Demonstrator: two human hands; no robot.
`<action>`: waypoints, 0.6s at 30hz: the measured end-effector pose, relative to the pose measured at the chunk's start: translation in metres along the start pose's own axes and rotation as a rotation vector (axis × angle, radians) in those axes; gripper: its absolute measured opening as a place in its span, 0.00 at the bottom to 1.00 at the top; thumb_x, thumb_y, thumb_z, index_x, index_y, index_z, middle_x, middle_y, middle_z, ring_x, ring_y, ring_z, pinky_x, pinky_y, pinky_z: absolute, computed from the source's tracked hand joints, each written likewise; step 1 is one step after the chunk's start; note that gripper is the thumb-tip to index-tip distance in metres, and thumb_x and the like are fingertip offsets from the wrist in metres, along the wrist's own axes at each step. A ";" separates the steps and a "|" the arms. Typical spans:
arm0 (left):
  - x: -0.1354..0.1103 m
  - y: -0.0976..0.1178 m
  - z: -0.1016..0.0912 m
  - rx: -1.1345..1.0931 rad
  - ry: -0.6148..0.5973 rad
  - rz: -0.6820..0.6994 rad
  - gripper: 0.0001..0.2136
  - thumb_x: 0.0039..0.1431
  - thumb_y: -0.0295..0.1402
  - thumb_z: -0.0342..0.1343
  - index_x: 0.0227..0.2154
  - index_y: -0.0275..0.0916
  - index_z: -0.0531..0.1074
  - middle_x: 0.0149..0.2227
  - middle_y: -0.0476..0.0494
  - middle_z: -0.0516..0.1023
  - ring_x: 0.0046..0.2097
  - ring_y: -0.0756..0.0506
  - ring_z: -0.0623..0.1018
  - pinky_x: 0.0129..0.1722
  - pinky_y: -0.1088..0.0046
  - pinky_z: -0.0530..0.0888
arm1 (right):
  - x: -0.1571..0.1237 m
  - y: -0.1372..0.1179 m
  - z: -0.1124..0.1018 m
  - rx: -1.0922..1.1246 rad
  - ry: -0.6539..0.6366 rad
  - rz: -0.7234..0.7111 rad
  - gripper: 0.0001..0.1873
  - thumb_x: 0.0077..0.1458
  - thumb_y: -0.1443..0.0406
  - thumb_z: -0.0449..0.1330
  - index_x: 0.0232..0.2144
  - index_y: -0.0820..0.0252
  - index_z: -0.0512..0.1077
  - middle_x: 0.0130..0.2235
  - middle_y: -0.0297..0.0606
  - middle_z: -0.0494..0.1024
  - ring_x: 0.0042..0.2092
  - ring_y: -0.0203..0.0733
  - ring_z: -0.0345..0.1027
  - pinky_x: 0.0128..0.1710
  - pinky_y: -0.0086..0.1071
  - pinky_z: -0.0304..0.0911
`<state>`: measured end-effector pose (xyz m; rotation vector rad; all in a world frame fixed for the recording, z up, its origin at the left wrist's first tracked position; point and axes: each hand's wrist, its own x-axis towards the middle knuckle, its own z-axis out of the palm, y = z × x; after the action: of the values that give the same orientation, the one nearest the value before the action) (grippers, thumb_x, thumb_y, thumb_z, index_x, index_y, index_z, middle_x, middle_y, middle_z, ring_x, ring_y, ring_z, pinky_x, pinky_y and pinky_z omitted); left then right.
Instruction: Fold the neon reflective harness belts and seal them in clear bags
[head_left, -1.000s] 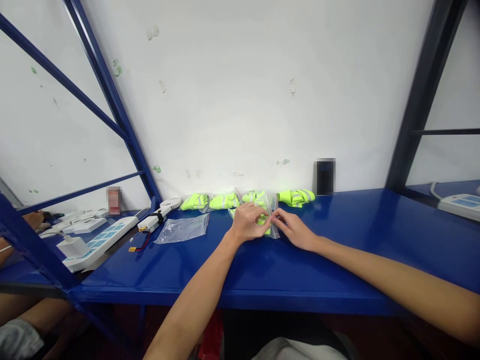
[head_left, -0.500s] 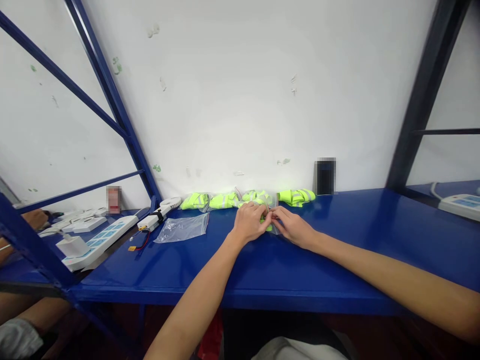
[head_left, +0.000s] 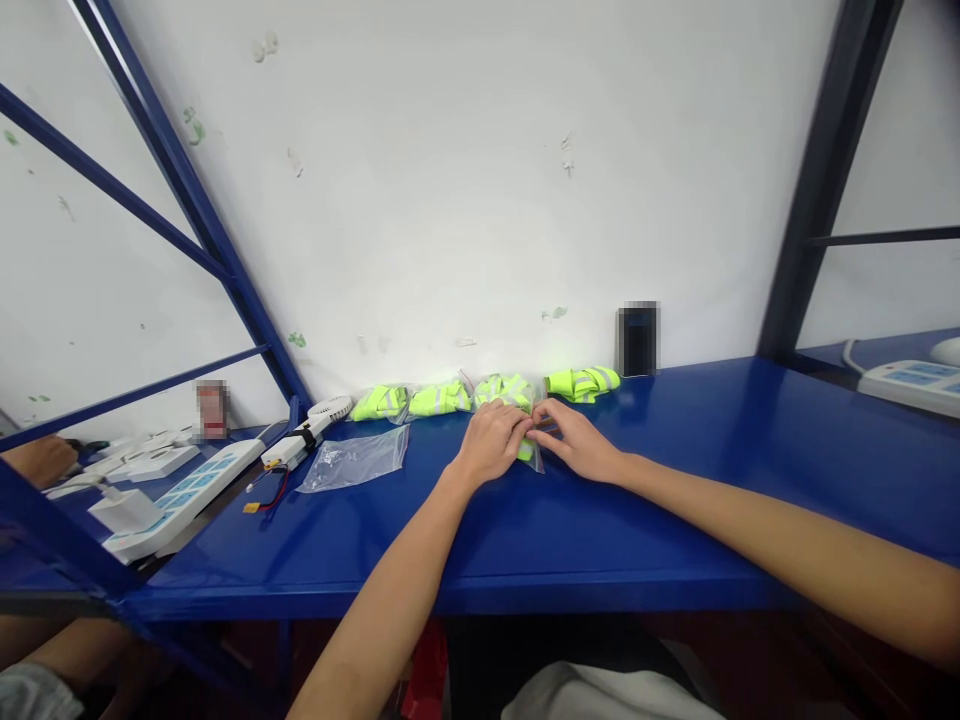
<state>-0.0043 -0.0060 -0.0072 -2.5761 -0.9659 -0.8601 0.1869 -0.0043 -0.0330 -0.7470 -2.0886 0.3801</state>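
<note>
My left hand [head_left: 491, 443] and my right hand [head_left: 574, 446] meet over a small clear plastic bag [head_left: 531, 453] holding a folded neon-yellow vest, low on the blue shelf [head_left: 637, 520]. The fingers of both hands are pinched together on the bag's top edge. Most of the bag is hidden under my hands. Several more folded neon-yellow vests [head_left: 439, 398] lie in a row against the white wall just behind, one of them [head_left: 582, 382] to the right.
An empty clear bag [head_left: 352, 459] lies left of my hands. Further left are a white hand fan [head_left: 330, 408], a battery with red wires [head_left: 279, 470] and a power strip [head_left: 176, 495]. A dark box [head_left: 637, 338] stands by the wall. Another person's hand [head_left: 41, 460] shows at far left.
Both hands have closed in on the bag's top edge and shifted slightly left; the bag shows less now. The camera has tilted a little.
</note>
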 end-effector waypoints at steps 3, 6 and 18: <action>0.000 0.000 0.001 0.009 0.000 -0.017 0.13 0.68 0.34 0.43 0.35 0.39 0.73 0.34 0.45 0.78 0.37 0.45 0.72 0.41 0.66 0.65 | 0.001 -0.002 -0.003 0.009 -0.029 0.056 0.11 0.64 0.56 0.49 0.35 0.56 0.65 0.38 0.38 0.71 0.38 0.43 0.65 0.41 0.37 0.64; 0.000 0.000 0.001 0.034 -0.013 -0.039 0.13 0.68 0.34 0.43 0.34 0.39 0.72 0.31 0.45 0.77 0.35 0.45 0.73 0.39 0.67 0.65 | 0.001 -0.002 -0.006 -0.008 -0.032 0.062 0.14 0.66 0.57 0.46 0.34 0.56 0.65 0.36 0.37 0.70 0.37 0.42 0.64 0.39 0.35 0.62; 0.002 0.003 -0.001 0.050 -0.044 -0.054 0.09 0.66 0.34 0.45 0.34 0.40 0.70 0.27 0.46 0.73 0.31 0.46 0.73 0.35 0.70 0.65 | 0.000 0.002 -0.003 -0.104 -0.030 0.013 0.11 0.65 0.59 0.45 0.34 0.56 0.63 0.33 0.36 0.69 0.32 0.40 0.61 0.35 0.34 0.59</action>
<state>-0.0018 -0.0075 -0.0058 -2.5475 -1.0602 -0.7849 0.1899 -0.0023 -0.0321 -0.8207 -2.1459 0.2937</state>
